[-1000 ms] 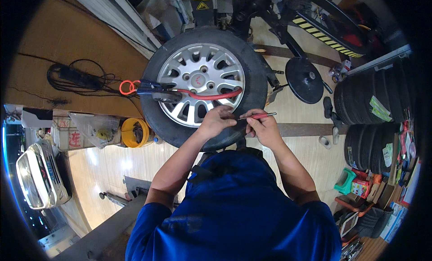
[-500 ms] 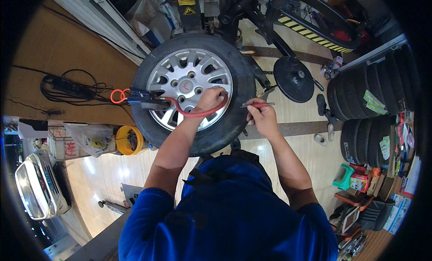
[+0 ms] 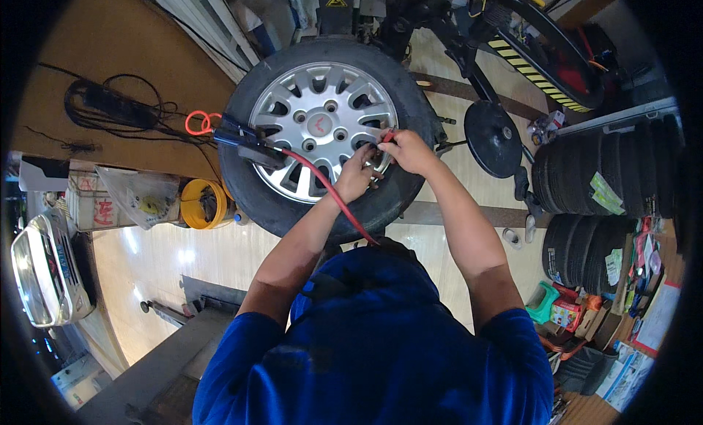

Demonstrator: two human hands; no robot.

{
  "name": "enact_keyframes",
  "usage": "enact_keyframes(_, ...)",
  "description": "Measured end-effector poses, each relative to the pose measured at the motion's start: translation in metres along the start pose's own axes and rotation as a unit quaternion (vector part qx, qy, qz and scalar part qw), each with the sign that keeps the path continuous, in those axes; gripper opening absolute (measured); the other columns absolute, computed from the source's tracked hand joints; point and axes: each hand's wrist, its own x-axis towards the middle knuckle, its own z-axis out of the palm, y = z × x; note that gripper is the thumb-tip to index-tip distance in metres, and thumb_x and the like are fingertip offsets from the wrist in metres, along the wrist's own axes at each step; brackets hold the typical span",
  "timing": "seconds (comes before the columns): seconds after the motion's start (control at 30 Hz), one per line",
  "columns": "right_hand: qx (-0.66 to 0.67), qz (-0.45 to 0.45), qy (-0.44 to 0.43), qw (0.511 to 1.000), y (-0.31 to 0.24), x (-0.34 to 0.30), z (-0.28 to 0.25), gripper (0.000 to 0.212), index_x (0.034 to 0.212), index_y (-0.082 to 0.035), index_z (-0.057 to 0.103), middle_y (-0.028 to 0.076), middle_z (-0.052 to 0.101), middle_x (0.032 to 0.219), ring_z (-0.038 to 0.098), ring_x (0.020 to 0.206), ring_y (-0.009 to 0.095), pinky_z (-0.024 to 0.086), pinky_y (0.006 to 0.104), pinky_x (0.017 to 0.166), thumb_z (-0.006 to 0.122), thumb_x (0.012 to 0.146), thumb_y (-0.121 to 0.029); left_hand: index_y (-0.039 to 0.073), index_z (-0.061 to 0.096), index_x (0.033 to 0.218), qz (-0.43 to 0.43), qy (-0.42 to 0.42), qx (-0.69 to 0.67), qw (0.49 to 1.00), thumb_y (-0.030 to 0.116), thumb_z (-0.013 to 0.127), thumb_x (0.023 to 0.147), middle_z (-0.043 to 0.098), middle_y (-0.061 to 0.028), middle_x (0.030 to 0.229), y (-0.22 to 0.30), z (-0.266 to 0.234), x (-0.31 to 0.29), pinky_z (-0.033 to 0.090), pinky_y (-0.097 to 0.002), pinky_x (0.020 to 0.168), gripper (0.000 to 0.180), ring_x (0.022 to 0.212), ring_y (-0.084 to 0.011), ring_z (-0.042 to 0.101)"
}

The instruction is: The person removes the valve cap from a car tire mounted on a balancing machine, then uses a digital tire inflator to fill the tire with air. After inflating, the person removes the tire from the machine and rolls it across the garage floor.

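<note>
A tire (image 3: 322,59) on a silver alloy wheel (image 3: 320,95) lies face up before me. My right hand (image 3: 410,153) is closed around a thin red-handled tool (image 3: 388,136) at the wheel's right edge. My left hand (image 3: 355,180) meets it there, fingers bent over the rim; what they pinch is hidden. A tire inflator gun (image 3: 253,144) with a black-and-blue body rests on the wheel's left side. From it a red hose (image 3: 318,172) runs across my left wrist and down toward my chest. A red coiled loop (image 3: 201,122) sticks out from the gun's far end.
Brown board (image 3: 66,132) at left carries a tangled black cable (image 3: 110,106). A yellow bucket (image 3: 203,203) stands below it. A round black disc on an arm (image 3: 491,138) is right of the tire. Stacked tires (image 3: 600,169) line the right side, and slippers (image 3: 512,237) lie on the floor.
My right hand has brought the red-handled tool left to the rim. My left hand has let go of the hose and moved right and down, beside it. The hose has dropped across my wrist.
</note>
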Motion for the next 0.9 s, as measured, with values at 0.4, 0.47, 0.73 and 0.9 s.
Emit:
enact_keyframes(0.4,-0.122,-0.014,-0.035,0.992,0.004,0.018,0.01,0.025,0.107,-0.001,0.069,0.024,0.072,0.097,0.07,0.093,0.042,0.054,0.0476,0.082,0.067,0.096,-0.023,-0.004,0.031,0.158,-0.005,0.01,-0.006,1.0,-0.01,0.04,0.089,0.056,-0.0249,0.147,-0.008,0.002,0.005,0.059,-0.0324,0.062,0.07,0.09,-0.0279,0.075)
enact_keyframes(0.47,-0.149,-0.009,-0.039,0.988,-0.002,0.018,0.01,0.023,0.106,-0.001,0.07,0.024,0.072,0.097,0.07,0.094,0.043,0.054,0.0477,0.083,0.067,0.095,-0.022,-0.004,0.043,0.15,0.034,0.057,0.06,0.996,-0.008,0.043,0.091,0.063,-0.0233,0.137,-0.009,0.001,0.007,0.059,-0.0329,0.064,0.06,0.091,-0.0266,0.075)
enact_keyframes(0.73,-0.167,-0.033,0.032,0.985,0.021,0.018,0.025,0.023,0.108,-0.007,0.075,0.025,0.073,0.101,0.07,0.096,0.044,0.055,0.0503,0.083,0.067,0.092,-0.021,0.001,0.075,0.109,0.25,0.148,0.16,0.944,0.016,0.075,0.092,0.076,-0.0152,0.1,0.002,0.003,0.03,0.057,-0.0379,0.083,0.023,0.091,-0.025,0.073)
enact_keyframes(0.9,-0.244,-0.023,0.014,0.969,0.021,0.006,0.017,0.021,0.107,-0.008,0.078,0.021,0.074,0.104,0.073,0.098,0.037,0.056,0.0441,0.085,0.067,0.089,-0.01,0.007,0.075,0.088,0.314,0.186,0.412,0.835,0.024,0.074,0.086,0.071,-0.0165,0.09,-0.007,0.011,0.048,0.055,-0.0483,0.077,0.017,0.086,-0.0366,0.068)
